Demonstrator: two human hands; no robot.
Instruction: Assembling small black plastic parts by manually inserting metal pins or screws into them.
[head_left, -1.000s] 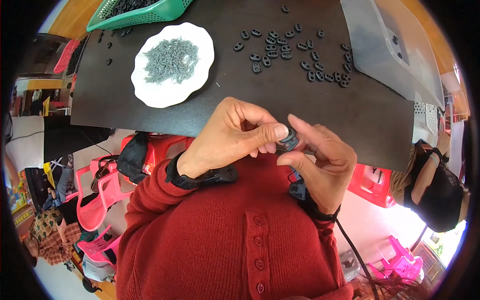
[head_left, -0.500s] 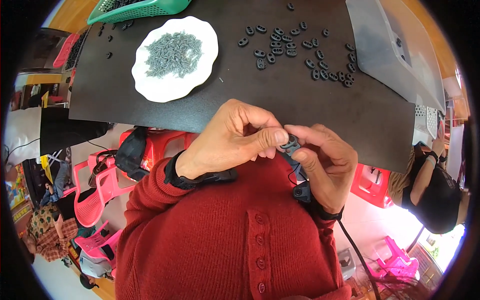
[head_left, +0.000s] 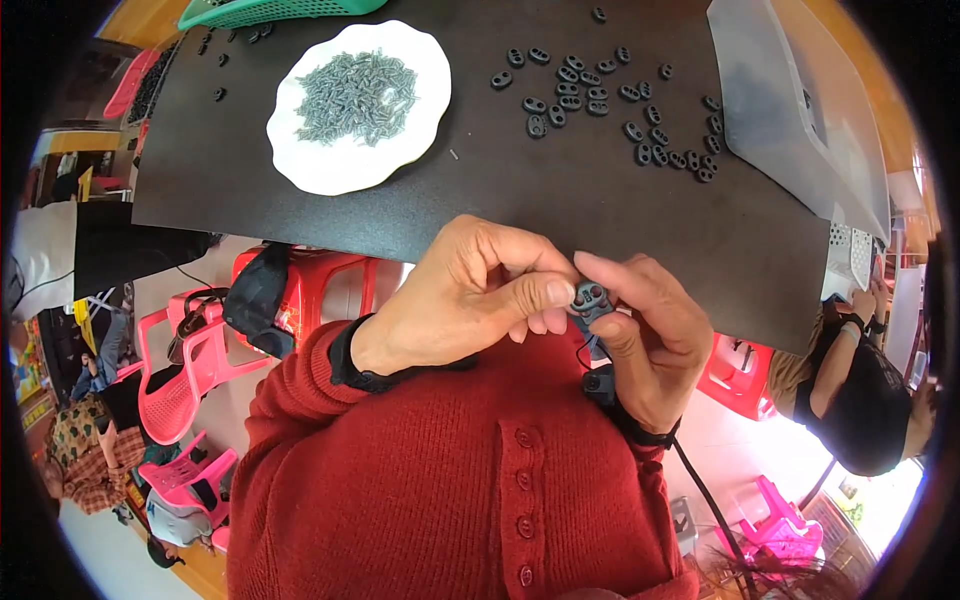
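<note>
Near the centre of the frame, I am seeing the left hand point(head_left: 470, 300) pinching a small dark two-holed piece point(head_left: 592, 297), its thumb pressing on the left edge and its other fingers curling behind. The right hand point(head_left: 655, 320) is facing it from the right, thumb and forefinger forming a narrow gap around the piece; the thumb is touching its lower part, but I cannot tell whether the forefinger is gripping too. The piece is sitting between both hands, its holes facing up toward my camera, just off the near edge of the dark table point(head_left: 500, 190).

In the upper left I am looking at a white scalloped plate point(head_left: 300, 165), which is carrying a heap of small greyish, see-through bits point(head_left: 360, 100); one loose bit point(head_left: 454, 155) is lying right of it. A green basket point(head_left: 280, 10) is standing at the top edge. Black two-holed pieces point(head_left: 569, 102) are lying scattered across the upper middle, and a translucent bin point(head_left: 760, 120) is standing in the upper right. At the right edge, a co-worker point(head_left: 860, 400) is showing a bent arm.
</note>
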